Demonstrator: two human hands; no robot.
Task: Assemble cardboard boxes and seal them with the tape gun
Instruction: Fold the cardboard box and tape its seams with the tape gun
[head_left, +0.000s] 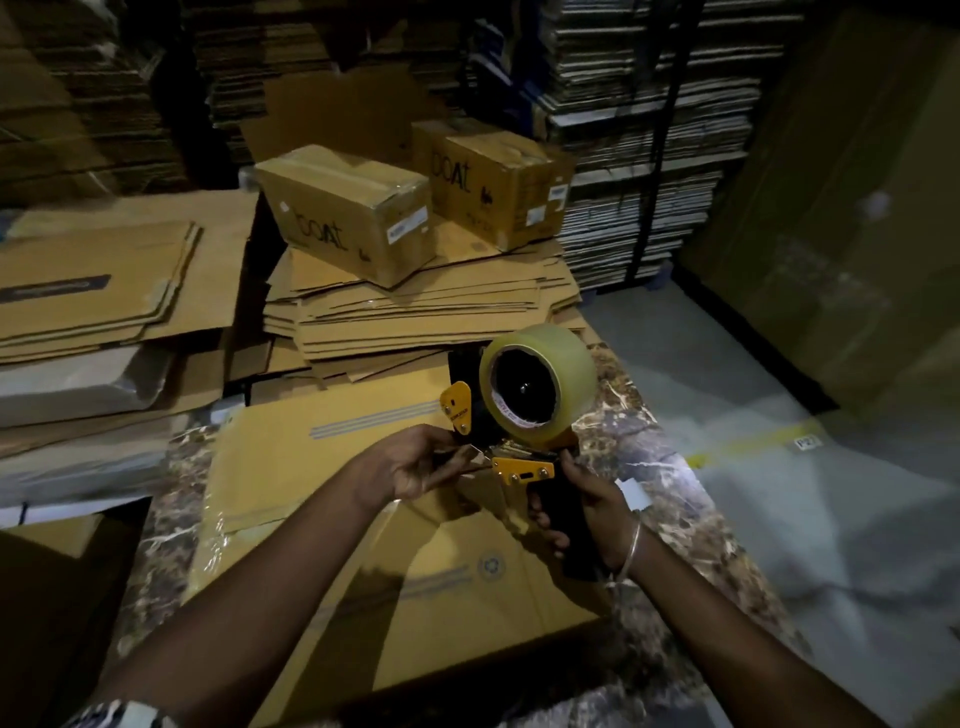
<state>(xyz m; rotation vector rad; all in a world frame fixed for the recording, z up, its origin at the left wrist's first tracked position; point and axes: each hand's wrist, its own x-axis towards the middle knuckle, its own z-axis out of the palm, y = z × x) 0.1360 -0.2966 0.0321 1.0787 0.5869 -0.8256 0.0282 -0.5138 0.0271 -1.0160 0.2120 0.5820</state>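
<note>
right hand (587, 512) gripping tape gun (519, 415), left hand (421, 462) pinching tape

Two hands, one tape gun, two sealed boxes and stacks of flat card.

One tape gun (511, 415) carries one roll of clear tape (540, 387), with two hands on it: the left hand (415, 465) and the right hand (587, 506), which wears one thin bangle (631, 553). Two made-up, taped boxes stand at the far middle, the left box (345, 210) and the right box (501, 184). Under the hands lies one flat carton (332, 467). The flattened sheets in the far stack (415, 312) and the left pile (93, 291) are too many and too close to count.
</note>
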